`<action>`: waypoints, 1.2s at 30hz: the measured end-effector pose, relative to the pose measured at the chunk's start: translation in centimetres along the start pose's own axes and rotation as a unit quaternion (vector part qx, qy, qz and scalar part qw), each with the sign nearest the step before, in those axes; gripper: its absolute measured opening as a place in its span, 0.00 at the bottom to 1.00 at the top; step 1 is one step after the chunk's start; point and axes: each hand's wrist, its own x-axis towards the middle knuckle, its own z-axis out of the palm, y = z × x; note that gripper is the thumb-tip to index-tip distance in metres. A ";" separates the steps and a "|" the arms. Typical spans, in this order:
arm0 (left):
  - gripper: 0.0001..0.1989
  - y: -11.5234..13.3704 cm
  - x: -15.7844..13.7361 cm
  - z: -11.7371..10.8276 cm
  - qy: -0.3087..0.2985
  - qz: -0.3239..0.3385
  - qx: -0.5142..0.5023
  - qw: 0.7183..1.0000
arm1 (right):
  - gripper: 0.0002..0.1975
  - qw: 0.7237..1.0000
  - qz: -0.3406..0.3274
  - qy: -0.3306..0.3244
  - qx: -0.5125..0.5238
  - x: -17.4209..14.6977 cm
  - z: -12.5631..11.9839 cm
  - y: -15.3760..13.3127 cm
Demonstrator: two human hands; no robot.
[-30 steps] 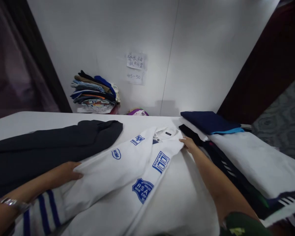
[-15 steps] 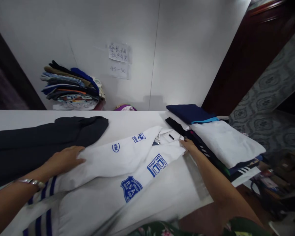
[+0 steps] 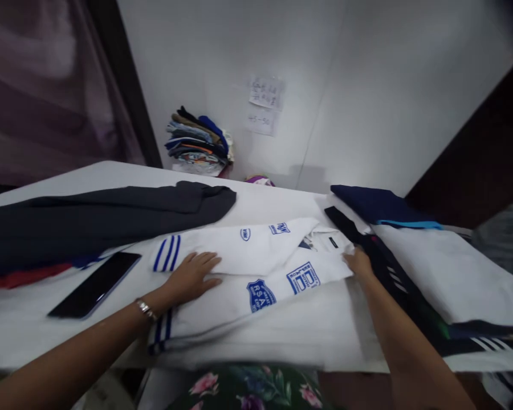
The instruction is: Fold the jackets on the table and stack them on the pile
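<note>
A white long-sleeved jacket (image 3: 235,259) with blue patches and blue cuff stripes lies folded lengthwise on the white table. Its collar, with a small dark label, points to the right. My left hand (image 3: 194,277) rests on the jacket near the striped cuffs, palm down, thumb and fingers apart. At the collar end, my right hand (image 3: 358,262) pinches the jacket's edge; its fingertips are partly hidden. A dark grey garment (image 3: 111,213) is spread out behind and to the left.
A black phone (image 3: 98,285) lies left of my left hand. Folded clothes (image 3: 448,273) are stacked on the right. Behind the white table (image 3: 277,199) stands another clothes pile (image 3: 199,142), against a wall with paper notes (image 3: 265,105).
The view has turned left, bringing the phone into sight. The striped sleeve has been laid straighter, and my left hand has shifted off its edge onto the jacket. My right hand stays at the collar.
</note>
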 end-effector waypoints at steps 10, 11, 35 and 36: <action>0.25 -1.0 -2.5 -1.6 0.090 -0.086 0.072 0.990 | 0.29 0.920 -0.383 0.008 0.089 -7.2 2.5 -8.0; 0.25 -1.0 -2.5 -1.7 0.087 -0.094 0.076 0.989 | 0.29 0.896 -0.432 -0.037 0.099 -8.9 3.3 -9.8; 0.26 -2.6 -2.0 -4.4 0.024 -0.114 0.094 0.989 | 0.22 0.833 -0.552 0.001 0.025 -10.8 5.7 -17.6; 0.27 -2.9 -1.7 -4.5 0.026 -0.117 0.102 0.988 | 0.22 0.841 -0.539 0.014 0.046 -10.3 5.1 -18.2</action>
